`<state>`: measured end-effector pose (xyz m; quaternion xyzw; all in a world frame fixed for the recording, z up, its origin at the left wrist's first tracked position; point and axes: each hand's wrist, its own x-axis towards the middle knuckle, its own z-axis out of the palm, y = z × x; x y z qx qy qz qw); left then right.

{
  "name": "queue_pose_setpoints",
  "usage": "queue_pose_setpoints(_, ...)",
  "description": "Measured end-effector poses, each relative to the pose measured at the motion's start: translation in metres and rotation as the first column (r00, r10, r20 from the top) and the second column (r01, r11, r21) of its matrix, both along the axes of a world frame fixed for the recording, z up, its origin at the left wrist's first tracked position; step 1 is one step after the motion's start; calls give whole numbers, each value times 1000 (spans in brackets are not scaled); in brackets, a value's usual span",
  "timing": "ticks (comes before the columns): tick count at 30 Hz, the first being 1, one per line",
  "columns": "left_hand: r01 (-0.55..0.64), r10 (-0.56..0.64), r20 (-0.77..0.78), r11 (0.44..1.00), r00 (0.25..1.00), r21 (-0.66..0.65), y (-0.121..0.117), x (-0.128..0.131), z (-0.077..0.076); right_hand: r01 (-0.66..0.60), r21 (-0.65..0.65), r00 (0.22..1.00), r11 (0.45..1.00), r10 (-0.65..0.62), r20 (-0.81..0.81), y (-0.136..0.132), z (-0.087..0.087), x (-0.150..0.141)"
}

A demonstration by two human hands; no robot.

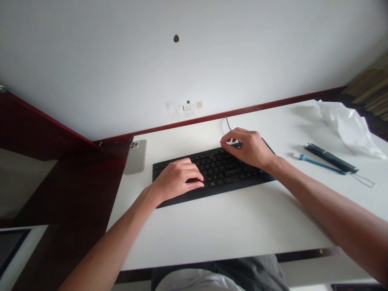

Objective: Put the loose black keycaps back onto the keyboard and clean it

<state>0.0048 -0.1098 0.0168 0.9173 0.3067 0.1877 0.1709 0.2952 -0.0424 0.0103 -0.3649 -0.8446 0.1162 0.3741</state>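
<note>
A black keyboard [218, 167] lies flat on the white table [212, 230]. My left hand [180, 178] rests over its left part, the fingers curved and the thumb apart from them, holding nothing that shows. Above the keyboard's back edge, right of its middle, is my right hand [247, 147]. Its thumb and forefinger come together in a pinch, and whatever may be between the tips is too small to make out. A dark cable [228, 123] runs from behind this hand toward the wall. Both hands cover some of the keys.
A grey phone [136, 157] lies face down left of the keyboard. On the right are a blue brush-like tool [321, 163], a folded black pouch or strip [330, 157] and a crumpled white plastic bag [345, 125]. Wall sockets [193, 106] sit behind the table.
</note>
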Motion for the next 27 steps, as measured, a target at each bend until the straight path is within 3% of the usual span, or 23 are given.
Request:
queue_pose_setpoints(5, -48, 55, -109, 997, 993, 64, -5, 2, 4, -29, -30, 999, 999, 29, 16, -4, 1, -3)
queue_pose_setpoints(10, -52, 56, -155, 998, 986, 35, -8, 5, 5, -35, -47, 999, 998, 36, 9, -3, 1, -2)
queue_pose_setpoints(20, -148, 139, 137, 987, 981, 61, 0, 0, -3, -63, -63, 998, 996, 64, 9, -8, 1, -5)
queue_pose_setpoints(27, -237, 226, 216, 971, 950, 28, 2, 0, -7, -72, -80, 997, 994, 72, -5, -8, 0, -8)
